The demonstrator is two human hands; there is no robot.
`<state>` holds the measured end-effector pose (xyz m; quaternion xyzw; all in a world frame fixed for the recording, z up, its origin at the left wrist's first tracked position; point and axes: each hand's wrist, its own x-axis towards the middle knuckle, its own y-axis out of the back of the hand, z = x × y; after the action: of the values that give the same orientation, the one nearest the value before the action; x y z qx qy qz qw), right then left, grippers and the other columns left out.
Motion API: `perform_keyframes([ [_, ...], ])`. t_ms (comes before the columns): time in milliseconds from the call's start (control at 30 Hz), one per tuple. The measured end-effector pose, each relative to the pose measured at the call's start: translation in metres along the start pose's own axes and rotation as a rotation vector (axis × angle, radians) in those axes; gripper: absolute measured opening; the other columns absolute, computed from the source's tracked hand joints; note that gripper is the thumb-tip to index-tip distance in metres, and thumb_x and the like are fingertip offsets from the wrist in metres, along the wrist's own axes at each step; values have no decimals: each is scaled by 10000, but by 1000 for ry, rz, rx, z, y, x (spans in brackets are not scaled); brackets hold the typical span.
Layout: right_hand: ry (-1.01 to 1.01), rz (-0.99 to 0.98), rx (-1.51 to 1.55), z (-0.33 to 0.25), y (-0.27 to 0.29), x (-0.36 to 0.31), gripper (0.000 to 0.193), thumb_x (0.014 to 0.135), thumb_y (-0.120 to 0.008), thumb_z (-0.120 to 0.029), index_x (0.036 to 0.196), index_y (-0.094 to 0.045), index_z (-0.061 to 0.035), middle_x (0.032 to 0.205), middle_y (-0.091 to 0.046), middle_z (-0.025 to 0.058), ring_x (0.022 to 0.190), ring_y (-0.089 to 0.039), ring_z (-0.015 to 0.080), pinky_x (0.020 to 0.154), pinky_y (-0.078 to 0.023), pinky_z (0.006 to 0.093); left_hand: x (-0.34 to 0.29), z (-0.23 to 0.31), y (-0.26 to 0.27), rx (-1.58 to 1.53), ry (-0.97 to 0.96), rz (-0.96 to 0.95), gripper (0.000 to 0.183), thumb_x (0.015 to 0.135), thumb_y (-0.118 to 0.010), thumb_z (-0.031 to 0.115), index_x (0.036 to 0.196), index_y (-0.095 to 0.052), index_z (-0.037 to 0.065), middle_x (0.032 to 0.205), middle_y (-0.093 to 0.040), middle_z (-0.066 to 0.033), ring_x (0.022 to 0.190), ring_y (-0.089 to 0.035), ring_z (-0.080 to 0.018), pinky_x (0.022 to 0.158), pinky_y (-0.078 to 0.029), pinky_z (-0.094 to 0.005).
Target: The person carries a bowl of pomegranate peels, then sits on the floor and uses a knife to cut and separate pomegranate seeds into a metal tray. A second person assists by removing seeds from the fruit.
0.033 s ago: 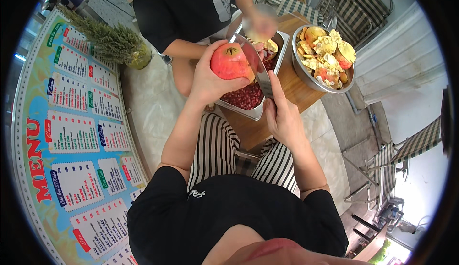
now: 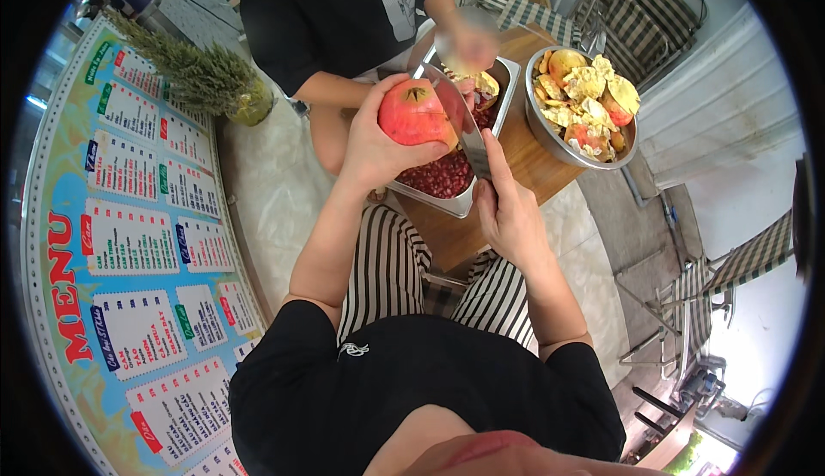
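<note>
My left hand [image 2: 371, 145] is wrapped round a red pomegranate [image 2: 411, 119] with its crown end facing up. A thin cut line runs across the fruit's skin. My right hand [image 2: 513, 218] grips a wide-bladed knife [image 2: 475, 151], its blade slanting up to the left along the pomegranate's right side. Whether the edge is in the skin cannot be seen. Below both hands a rectangular steel tray [image 2: 465, 204] holds loose red pomegranate seeds [image 2: 443, 177]. A person opposite holds a hand [image 2: 471, 53] over the far end of the tray, where a yellowish pomegranate piece [image 2: 488, 89] lies.
A round steel bowl [image 2: 626, 155] heaped with pomegranate peels stands right of the tray on a wooden table [image 2: 541, 171]. To the left is a printed menu board [image 2: 120, 244] with a potted plant [image 2: 245, 102] behind it. Folding checked chairs [image 2: 687, 300] stand at the right.
</note>
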<state>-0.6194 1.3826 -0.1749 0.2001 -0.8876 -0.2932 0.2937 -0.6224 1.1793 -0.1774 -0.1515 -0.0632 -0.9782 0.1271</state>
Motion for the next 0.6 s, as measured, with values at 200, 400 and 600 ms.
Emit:
perform_keyframes([
  [200, 49, 22, -13, 4, -1, -1, 686, 775, -517, 31, 1397, -252, -84, 641, -549, 174, 579, -555, 355, 542, -445, 430, 3, -4, 1, -18, -19, 1, 823, 506, -859, 122, 1211, -442, 40, 1106, -554, -83, 1009, -544, -159, 871, -460, -295],
  [400, 68, 23, 13, 6, -2, -2, 696, 768, -520, 38, 1398, -249, -83, 640, -549, 175, 581, -556, 353, 540, -446, 430, 2, 5, 2, 23, 12, 17, 833, 505, -853, 167, 1221, -452, 21, 1138, -547, -89, 1043, -541, -169, 901, -445, -299],
  [600, 47, 24, 14, 2, -3, 3, 700, 773, -510, 35, 1402, -237, -102, 641, -556, 191, 594, -566, 367, 536, -443, 445, 0, 7, -1, 47, 4, -29, 844, 498, -863, 136, 1214, -430, 24, 1102, -557, -89, 1000, -546, -156, 874, -459, -293],
])
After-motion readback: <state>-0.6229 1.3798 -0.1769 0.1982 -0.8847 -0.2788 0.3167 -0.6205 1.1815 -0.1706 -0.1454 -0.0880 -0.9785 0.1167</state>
